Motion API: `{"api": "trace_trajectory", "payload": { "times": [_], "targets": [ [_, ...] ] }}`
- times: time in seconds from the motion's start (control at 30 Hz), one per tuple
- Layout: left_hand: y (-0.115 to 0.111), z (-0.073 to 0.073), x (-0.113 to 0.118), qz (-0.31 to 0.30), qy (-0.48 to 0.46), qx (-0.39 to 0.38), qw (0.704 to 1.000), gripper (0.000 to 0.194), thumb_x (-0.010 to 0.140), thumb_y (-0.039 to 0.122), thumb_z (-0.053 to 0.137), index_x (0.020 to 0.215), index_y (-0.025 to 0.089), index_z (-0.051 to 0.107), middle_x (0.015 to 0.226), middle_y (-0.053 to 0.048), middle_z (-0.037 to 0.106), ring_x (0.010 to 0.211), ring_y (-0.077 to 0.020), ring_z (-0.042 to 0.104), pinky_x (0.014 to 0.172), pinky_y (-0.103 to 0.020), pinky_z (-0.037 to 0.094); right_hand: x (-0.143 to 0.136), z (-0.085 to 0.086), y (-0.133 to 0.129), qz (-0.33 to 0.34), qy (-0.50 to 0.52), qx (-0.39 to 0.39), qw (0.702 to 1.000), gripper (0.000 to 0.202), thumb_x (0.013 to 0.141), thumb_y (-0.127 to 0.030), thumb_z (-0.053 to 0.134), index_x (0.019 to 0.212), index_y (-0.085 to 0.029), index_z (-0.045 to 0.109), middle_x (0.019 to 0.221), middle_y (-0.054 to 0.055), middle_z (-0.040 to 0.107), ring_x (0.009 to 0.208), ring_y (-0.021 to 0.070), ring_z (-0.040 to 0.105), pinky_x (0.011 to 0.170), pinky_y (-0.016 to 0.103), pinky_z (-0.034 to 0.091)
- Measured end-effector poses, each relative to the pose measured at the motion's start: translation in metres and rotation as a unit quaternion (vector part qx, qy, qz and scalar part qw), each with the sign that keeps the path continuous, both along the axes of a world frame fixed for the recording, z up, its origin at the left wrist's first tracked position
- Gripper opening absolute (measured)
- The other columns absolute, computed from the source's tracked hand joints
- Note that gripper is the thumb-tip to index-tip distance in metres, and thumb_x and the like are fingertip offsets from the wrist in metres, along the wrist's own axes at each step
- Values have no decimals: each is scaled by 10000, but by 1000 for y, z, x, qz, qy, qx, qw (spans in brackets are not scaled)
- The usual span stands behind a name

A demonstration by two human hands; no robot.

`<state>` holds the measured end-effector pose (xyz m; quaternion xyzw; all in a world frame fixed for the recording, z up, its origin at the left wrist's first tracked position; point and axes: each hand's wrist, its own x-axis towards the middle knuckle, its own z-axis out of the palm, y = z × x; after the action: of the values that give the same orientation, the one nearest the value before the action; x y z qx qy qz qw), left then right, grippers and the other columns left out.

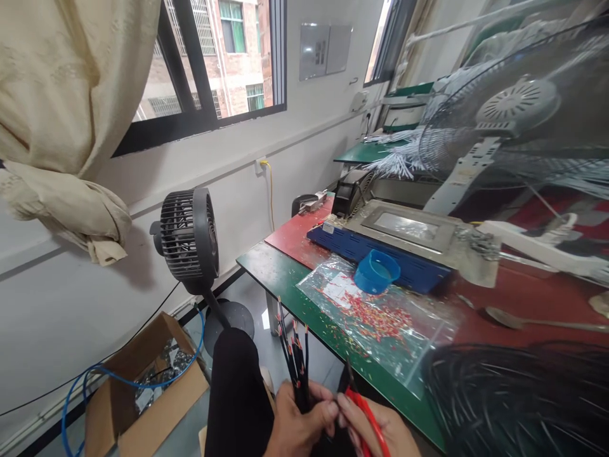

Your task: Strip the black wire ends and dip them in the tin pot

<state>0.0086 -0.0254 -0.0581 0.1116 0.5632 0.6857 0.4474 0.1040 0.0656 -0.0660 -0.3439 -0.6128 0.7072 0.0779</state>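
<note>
A bundle of black cables (299, 362) stands upright in my left hand (302, 419), whose fingers are wrapped round it. Reddish wire ends show at the cable tops. My right hand (380, 425) grips red-handled pliers or cutters (368, 412), with the dark tip pointing up; the exact kind is hard to make out. Thumbs and fingertips of both hands meet close together in front of my lap. What lies between those fingertips is mostly hidden. Just beyond, a clear plastic bag (423, 336) lies on the table with many red and yellow scraps (375, 317) on it.
A blue round container (377, 271) stands by a blue-sided machine (380, 244) on the green and red table (257, 263). Coiled black cables (518, 400) lie at the right. A dark fan (190, 238) stands left, above an open cardboard box (162, 412). A spoon (504, 317) lies right.
</note>
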Motion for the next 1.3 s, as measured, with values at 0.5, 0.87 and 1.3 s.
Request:
{"api": "trace_trajectory", "payload": {
  "times": [0.5,0.87,1.3],
  "targets": [
    [-2,-5,-5,-71,-39,48,996,352,606,453,725,686,125,626,412,43,534,330,-3,322,375,-228,101,-3,-3,-5,-5,102,-210,972,532,698,-664,594,515,-169,519,408,-39,438,332,55,348,344,201,251],
    [0,-2,-4,-31,-40,27,998,397,565,472,746,683,114,621,416,39,537,332,0,347,372,-216,111,-1,-20,-5,23,84,-119,989,561,719,-687,542,523,-162,518,395,-48,412,353,67,385,400,212,281],
    [-2,-7,-5,-60,-46,44,996,334,608,427,730,699,117,641,419,36,552,331,0,326,375,-219,115,-3,-13,-4,1,84,-201,976,592,661,-734,560,495,-168,513,387,-31,419,351,65,371,351,209,237]
  ]
}}
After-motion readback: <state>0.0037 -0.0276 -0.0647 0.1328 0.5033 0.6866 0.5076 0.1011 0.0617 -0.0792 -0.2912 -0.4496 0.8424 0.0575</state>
